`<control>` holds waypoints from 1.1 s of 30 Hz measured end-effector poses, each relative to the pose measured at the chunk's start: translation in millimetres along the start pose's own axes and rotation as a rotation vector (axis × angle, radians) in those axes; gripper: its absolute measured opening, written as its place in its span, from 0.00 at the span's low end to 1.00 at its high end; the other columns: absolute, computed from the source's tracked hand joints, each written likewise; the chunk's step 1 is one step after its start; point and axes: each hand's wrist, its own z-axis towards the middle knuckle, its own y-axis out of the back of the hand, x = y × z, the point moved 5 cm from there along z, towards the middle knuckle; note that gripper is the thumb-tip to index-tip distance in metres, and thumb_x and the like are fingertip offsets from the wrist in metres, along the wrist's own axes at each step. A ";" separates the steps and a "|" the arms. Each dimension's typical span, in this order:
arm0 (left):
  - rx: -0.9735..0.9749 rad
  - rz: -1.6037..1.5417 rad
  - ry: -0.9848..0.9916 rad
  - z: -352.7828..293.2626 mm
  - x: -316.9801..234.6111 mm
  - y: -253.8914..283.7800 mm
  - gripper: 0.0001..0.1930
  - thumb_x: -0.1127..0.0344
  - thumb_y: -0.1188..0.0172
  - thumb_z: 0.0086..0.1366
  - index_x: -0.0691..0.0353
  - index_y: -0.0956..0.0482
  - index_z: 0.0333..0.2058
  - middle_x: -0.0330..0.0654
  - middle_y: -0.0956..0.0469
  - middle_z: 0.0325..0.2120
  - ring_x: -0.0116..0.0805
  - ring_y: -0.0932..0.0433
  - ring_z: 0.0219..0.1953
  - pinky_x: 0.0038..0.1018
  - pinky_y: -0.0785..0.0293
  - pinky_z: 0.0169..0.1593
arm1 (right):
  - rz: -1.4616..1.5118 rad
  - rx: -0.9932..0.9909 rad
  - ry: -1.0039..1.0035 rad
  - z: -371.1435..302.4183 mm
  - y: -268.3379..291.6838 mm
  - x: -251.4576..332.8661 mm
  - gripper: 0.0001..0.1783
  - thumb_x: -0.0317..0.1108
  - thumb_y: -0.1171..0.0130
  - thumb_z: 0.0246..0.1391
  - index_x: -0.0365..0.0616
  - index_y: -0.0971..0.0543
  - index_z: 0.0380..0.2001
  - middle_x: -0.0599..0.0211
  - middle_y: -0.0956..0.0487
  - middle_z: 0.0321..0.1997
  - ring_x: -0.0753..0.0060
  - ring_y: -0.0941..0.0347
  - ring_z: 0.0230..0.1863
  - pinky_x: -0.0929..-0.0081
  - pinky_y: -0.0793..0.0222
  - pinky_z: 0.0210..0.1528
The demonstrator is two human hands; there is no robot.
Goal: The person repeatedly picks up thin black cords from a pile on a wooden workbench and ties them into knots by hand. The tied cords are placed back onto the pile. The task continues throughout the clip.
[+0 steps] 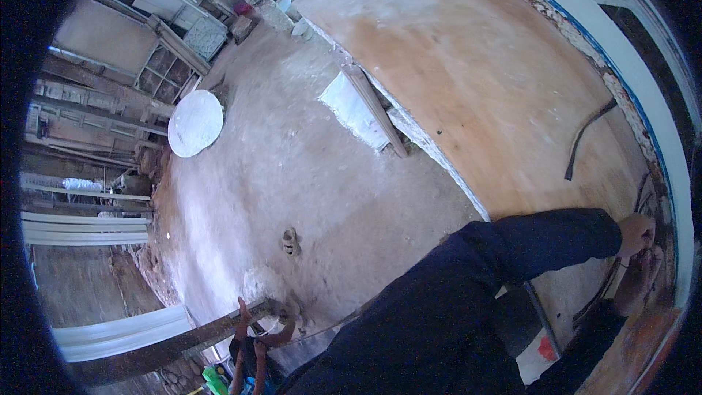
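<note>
At the far right, my left hand and my right hand meet beside the pale frame that curves along the wall. Both have their fingers bent and drawn together; whatever they grip is too small and blurred to tell. A thin dark cord runs up from just above my left hand, and another dark cord trails down beside my right hand. Dark sleeves cover both arms, the left one reaching across the wide wooden board. On that board lies a short black strip.
Left of the board, the dusty floor holds a white round disc, a sandal and a white sheet beside a wooden slat. Stacked panels and frames line the left. Another person's hands are near a long beam.
</note>
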 end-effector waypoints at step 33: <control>0.244 -0.454 0.510 -18.9 -36.8 52.5 0.07 0.62 0.48 0.60 0.58 0.30 0.32 0.32 0.30 0.21 0.19 0.34 0.19 0.15 0.39 0.21 | -0.180 -0.085 0.354 -31.6 -123.0 57.3 0.06 0.23 0.51 0.49 0.45 0.36 0.29 0.76 0.38 0.23 0.84 0.39 0.25 0.84 0.42 0.26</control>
